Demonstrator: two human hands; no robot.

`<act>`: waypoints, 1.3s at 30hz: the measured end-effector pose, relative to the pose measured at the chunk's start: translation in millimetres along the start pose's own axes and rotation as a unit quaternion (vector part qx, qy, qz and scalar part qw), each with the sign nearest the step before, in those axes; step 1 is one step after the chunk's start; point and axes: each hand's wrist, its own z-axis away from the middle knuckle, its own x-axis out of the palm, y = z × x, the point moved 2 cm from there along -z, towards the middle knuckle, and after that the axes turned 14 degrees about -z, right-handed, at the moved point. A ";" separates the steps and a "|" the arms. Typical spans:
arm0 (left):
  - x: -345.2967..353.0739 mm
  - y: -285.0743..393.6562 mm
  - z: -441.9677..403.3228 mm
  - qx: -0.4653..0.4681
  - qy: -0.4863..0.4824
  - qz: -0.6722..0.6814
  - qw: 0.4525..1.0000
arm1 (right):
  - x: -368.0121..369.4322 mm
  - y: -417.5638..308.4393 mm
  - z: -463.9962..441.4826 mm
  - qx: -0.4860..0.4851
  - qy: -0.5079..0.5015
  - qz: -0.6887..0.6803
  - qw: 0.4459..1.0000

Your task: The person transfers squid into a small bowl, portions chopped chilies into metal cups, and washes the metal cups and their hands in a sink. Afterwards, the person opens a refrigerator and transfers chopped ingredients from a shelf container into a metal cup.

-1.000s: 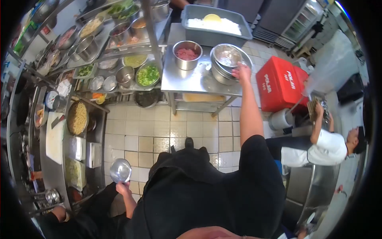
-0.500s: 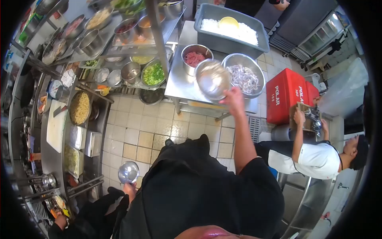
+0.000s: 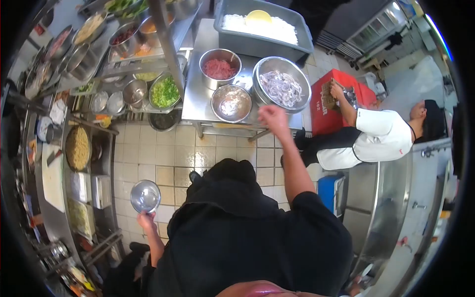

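Observation:
My left hand (image 3: 146, 218), low at the left, grips a shiny metal bowl (image 3: 145, 196) by its near rim; nothing can be made out inside it. Over the front edge of the steel table (image 3: 194, 101) is my right hand (image 3: 272, 118), slightly blurred, its fingers curled with nothing visible in them. Just left of it stands a small steel bowl (image 3: 231, 103) with pale contents. Behind the hand, a large bowl of sliced, whitish-purple food (image 3: 281, 89) rests on the table. A steel pot with reddish shredded meat (image 3: 219, 69) is farther back.
A grey tub (image 3: 264, 42) of white food with a yellow bowl (image 3: 259, 18) stands at the back. Shelves at left hold several pans, including chopped greens (image 3: 166, 92) and noodles (image 3: 78, 148). A co-worker in white (image 3: 383, 131) is at right by a red cooler (image 3: 320, 94).
The small bowl was in my right hand above the table; now it sits on the table, released. My right hand has drawn back slightly. The co-worker's box has moved over the red cooler.

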 end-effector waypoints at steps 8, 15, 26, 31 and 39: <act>40.2 9.6 105.0 0.012 0.136 0.088 0.987 | -162.1 37.1 -221.0 -0.221 0.039 0.414 0.882; 72.1 -64.6 211.2 -0.041 0.266 0.033 0.962 | -91.1 13.0 -273.8 -0.216 -0.278 0.515 0.782; 86.9 -128.2 279.7 -0.100 0.353 0.128 0.921 | -133.1 -30.3 -244.8 -0.263 -0.272 0.433 0.818; 88.9 -153.7 282.1 -0.109 0.352 0.144 0.918 | -113.6 -16.1 -193.8 -0.200 -0.268 0.427 0.840; 87.8 -132.9 281.5 -0.127 0.344 0.186 0.912 | -95.8 3.9 -160.0 -0.145 -0.269 0.424 0.852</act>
